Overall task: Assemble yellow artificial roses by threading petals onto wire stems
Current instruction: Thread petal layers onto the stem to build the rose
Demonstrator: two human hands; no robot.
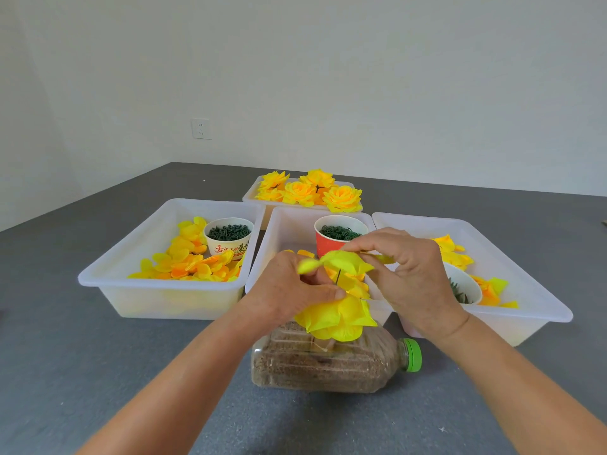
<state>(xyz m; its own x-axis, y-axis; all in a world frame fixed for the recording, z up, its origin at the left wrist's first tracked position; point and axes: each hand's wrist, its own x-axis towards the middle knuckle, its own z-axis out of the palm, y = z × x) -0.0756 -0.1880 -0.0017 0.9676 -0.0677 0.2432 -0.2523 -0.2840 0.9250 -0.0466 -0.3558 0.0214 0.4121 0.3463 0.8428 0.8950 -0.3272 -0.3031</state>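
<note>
Above the sand-filled clear plastic bottle (325, 362), the left hand (289, 290) grips stacked yellow fabric petals (335, 318). The right hand (407, 270) pinches another crumpled yellow petal (338, 261) over the thin dark wire stem (338, 277).

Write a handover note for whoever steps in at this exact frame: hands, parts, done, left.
Left hand: pinching the half-built rose at its wire stem.
Right hand: holding a petal over the stem tip, not yet threaded.
The rose stands over the bottle lying on its side.
Loose petals in the left tray; green rings in the red cup.
Done: finished roses in the far tray.
Left: push this petal down, add the rest.
</note>
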